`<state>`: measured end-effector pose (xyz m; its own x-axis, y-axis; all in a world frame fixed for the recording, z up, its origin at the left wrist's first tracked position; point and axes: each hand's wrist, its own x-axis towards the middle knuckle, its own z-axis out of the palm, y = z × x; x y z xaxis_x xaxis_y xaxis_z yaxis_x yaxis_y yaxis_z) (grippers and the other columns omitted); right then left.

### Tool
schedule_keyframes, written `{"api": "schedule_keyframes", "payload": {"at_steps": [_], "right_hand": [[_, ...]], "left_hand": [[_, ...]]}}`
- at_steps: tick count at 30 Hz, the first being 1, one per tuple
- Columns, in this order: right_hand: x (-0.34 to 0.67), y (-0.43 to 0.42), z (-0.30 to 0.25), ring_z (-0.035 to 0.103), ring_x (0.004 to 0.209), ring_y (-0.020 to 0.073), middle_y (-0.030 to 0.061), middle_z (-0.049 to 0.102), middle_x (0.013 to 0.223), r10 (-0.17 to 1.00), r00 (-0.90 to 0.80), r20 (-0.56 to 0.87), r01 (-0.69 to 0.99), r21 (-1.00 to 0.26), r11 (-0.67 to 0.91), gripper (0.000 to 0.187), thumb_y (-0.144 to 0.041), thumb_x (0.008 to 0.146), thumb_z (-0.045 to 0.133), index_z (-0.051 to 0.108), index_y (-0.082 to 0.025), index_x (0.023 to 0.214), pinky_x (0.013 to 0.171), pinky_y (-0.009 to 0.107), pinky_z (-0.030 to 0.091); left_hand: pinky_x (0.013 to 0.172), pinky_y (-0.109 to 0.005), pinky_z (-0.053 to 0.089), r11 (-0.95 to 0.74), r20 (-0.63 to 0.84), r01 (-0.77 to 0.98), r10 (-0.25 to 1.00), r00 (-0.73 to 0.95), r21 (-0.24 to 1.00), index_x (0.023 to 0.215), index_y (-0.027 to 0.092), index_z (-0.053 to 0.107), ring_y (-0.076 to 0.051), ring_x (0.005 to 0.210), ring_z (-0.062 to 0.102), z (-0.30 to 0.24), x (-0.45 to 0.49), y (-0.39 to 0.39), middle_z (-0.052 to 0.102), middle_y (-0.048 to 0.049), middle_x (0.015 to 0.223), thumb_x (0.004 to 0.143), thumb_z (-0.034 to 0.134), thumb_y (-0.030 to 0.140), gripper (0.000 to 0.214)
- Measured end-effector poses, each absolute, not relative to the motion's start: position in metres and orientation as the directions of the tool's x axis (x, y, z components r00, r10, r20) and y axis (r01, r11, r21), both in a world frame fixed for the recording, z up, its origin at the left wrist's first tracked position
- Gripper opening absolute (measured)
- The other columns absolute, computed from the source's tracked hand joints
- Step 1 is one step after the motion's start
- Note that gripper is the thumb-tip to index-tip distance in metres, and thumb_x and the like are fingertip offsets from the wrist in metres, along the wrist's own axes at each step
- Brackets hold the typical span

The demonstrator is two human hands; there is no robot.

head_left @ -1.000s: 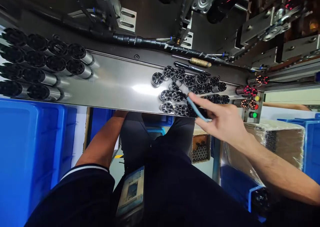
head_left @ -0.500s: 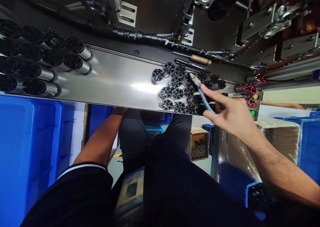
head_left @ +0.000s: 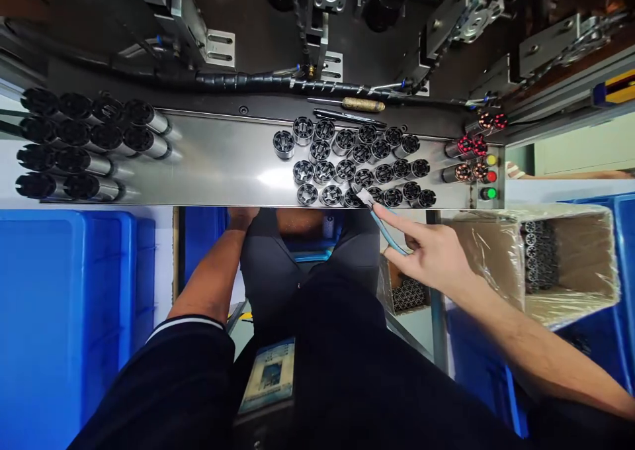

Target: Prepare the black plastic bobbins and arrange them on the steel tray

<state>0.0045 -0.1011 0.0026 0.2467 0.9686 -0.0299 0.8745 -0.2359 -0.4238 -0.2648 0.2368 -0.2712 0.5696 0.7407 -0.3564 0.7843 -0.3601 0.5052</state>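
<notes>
My right hand (head_left: 431, 248) is closed round a pair of blue-handled cutting pliers (head_left: 385, 230). The jaws point at the front row of a group of metal cylinders with black slotted tops (head_left: 324, 172). Near the shelf edge, the jaw tips overlap the top of one cylinder (head_left: 351, 197); whether they touch it I cannot tell. My left hand (head_left: 243, 217) is low at the front edge of the metal shelf (head_left: 218, 165), its fingers hidden beneath it. Behind the cylinders lie a black pen (head_left: 347, 117) and a thin pointed tool with a worn handle (head_left: 364, 104).
More cylinders (head_left: 106, 135) stand at the shelf's left, and several with red-lit tops (head_left: 465, 147) at its right, beside coloured buttons (head_left: 491, 177). Machine brackets (head_left: 221, 47) and a wrapped cable (head_left: 248, 81) run behind. Below are blue bins (head_left: 44, 304) and a plastic-lined carton (head_left: 575, 265).
My right hand has brought the pliers from a back-row cylinder to the front row by the shelf edge. The camera view has shifted. My left hand stays at the shelf edge.
</notes>
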Motion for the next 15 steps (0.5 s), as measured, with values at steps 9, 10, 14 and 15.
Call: {"api": "schedule_keyframes", "payload": {"at_steps": [9,10,14,15], "right_hand": [[0.016,-0.132,-0.005,0.034,0.055,0.0128,-0.0112,0.039,0.057,0.936,0.349,-0.043,0.835,-0.439,-0.332,0.07,-0.031,0.098,0.075,0.086,-0.022,0.167,0.062,0.027,0.046],[0.018,-0.131,-0.004,0.034,0.055,0.0127,-0.0112,0.039,0.057,0.935,0.352,-0.039,0.834,-0.439,-0.333,0.072,-0.03,0.098,0.074,0.085,-0.022,0.169,0.062,0.027,0.046],[0.027,-0.121,0.0,0.034,0.052,0.0121,-0.0118,0.037,0.057,0.954,0.299,-0.038,0.864,-0.415,-0.287,0.072,-0.031,0.098,0.074,0.085,-0.023,0.169,0.06,0.027,0.043],[0.028,-0.118,0.001,0.034,0.052,0.0119,-0.0117,0.038,0.058,0.958,0.287,-0.022,0.873,-0.405,-0.271,0.071,-0.031,0.099,0.075,0.084,-0.023,0.169,0.06,0.027,0.042]], "left_hand": [[0.124,-0.059,0.071,-0.351,-0.329,0.796,0.772,0.544,0.493,0.162,0.018,0.076,-0.033,0.145,0.079,-0.252,-0.256,0.228,0.076,-0.0161,0.164,0.119,0.085,0.048,0.054],[0.124,-0.059,0.071,-0.352,-0.326,0.795,0.772,0.545,0.495,0.162,0.018,0.076,-0.033,0.145,0.079,-0.251,-0.255,0.228,0.076,-0.0162,0.165,0.119,0.085,0.049,0.054],[0.126,-0.06,0.07,-0.345,-0.324,0.8,0.78,0.535,0.491,0.161,0.018,0.077,-0.034,0.146,0.079,-0.25,-0.254,0.227,0.077,-0.0161,0.164,0.119,0.085,0.05,0.053],[0.127,-0.06,0.069,-0.342,-0.324,0.803,0.784,0.53,0.488,0.16,0.018,0.077,-0.034,0.147,0.078,-0.251,-0.255,0.227,0.077,-0.016,0.164,0.119,0.085,0.05,0.053]]}}
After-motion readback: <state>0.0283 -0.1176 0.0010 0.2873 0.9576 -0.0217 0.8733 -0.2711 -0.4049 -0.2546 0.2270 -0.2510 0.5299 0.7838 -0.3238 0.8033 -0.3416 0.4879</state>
